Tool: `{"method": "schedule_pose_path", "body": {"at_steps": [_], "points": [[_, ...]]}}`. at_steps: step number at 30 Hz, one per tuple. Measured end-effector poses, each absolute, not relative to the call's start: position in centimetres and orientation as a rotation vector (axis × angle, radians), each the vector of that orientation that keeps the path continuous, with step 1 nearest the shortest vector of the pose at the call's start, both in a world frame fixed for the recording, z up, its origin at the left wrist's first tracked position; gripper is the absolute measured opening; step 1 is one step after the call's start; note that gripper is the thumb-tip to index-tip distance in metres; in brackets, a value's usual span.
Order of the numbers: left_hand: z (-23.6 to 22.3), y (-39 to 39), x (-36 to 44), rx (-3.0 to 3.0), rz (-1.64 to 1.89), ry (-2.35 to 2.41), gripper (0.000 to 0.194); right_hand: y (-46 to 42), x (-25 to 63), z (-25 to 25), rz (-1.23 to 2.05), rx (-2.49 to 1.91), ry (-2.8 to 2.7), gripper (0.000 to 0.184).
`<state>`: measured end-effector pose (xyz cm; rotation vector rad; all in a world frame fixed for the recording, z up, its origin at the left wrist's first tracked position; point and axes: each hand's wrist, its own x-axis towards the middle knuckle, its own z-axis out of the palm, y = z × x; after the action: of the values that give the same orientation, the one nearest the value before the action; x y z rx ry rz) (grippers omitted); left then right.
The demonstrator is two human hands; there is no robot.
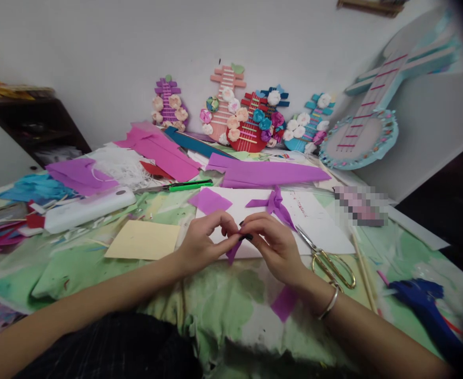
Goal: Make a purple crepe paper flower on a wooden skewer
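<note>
My left hand (207, 237) and my right hand (273, 243) meet over a white sheet (322, 231), fingertips pinched together on a small piece of purple crepe paper (232, 253). Its lower end hangs below the fingers; the rest is hidden by them. Just beyond my right hand lies a twisted purple paper shape (277, 206) with several strips. A flat purple piece (211, 200) rests behind my left hand. Gold-handled scissors (328, 262) lie to the right, blades toward my right hand. Another purple scrap (284, 302) is under my right wrist.
A cream card (142, 240), a white glue-gun-like bar (91, 209) and a green cutter (191, 185) lie leftward. A blue glue gun (421, 302) and wooden stick (363, 271) are at right. Decorated paper guitars (249, 123) lean on the wall behind purple crepe sheets (274, 172).
</note>
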<state>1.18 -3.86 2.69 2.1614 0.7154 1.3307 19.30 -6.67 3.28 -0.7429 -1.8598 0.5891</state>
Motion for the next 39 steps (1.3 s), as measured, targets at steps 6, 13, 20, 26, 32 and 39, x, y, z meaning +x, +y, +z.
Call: {"method": "schedule_pose_path", "body": {"at_steps": [6,13,20,26,32,39], "points": [[3.3,-4.1,1.2,2.333,1.297,0.711,0.007,-6.7,19.3,2.8,0.762,-0.846,-1.722,0.013],[3.4,-4.1,1.3,2.322,1.295,0.750,0.005,-6.8,19.1,2.6,0.824,-0.853,-1.663,0.008],[3.0,-3.9,1.3,2.250,1.258,0.743,0.006,-6.9,19.1,3.0,0.743,-0.888,-1.713,0.008],[2.8,-3.9,1.4,2.192,1.224,0.730,0.006,-6.9,19.1,3.0,0.896,-0.840,-1.715,0.023],[2.5,-3.8,1.3,2.142,1.214,0.734,0.008,-6.6,19.3,2.7,0.992,-0.841,-1.667,0.010],[2.4,-3.7,1.4,2.119,1.202,0.726,0.010,-6.4,19.4,2.8,1.017,-0.869,-1.645,0.008]]}}
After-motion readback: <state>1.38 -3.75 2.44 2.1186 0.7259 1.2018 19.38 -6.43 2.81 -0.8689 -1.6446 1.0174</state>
